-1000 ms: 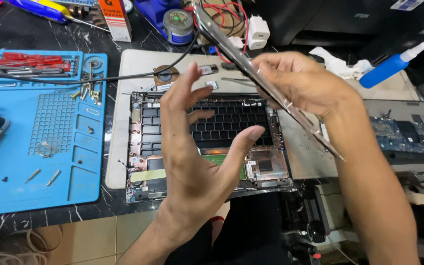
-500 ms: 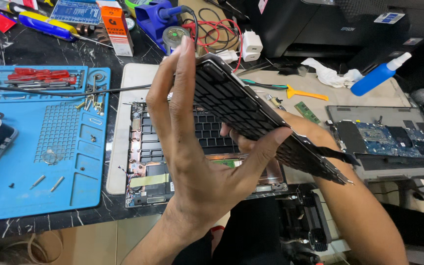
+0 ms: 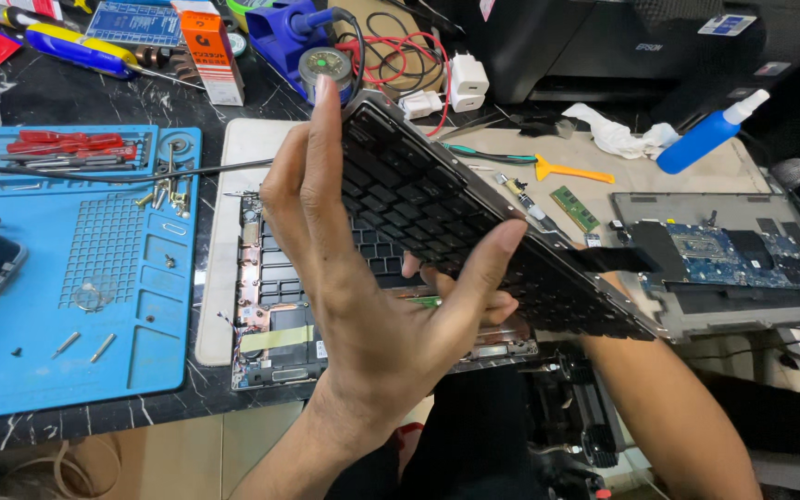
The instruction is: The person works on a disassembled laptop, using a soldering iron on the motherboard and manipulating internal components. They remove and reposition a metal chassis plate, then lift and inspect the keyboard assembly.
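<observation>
- The left hand (image 3: 363, 306) held the black laptop keyboard (image 3: 456, 222) tilted in the air; its grip was spread wide, fingers (image 3: 326, 148) along the far edge, thumb on the near edge
- The right hand (image 3: 460, 296) supported it from beneath, mostly hidden; its grip could not be told
- The open laptop chassis (image 3: 275, 315) lay below on the surface, beside a blue mat (image 3: 131, 278)

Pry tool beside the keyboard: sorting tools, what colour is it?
Yellow pry tool, clearest in the head view.

The keyboard (image 3: 474, 231) is tilted above the laptop chassis (image 3: 270, 315), mat (image 3: 94, 268) to its left.
</observation>
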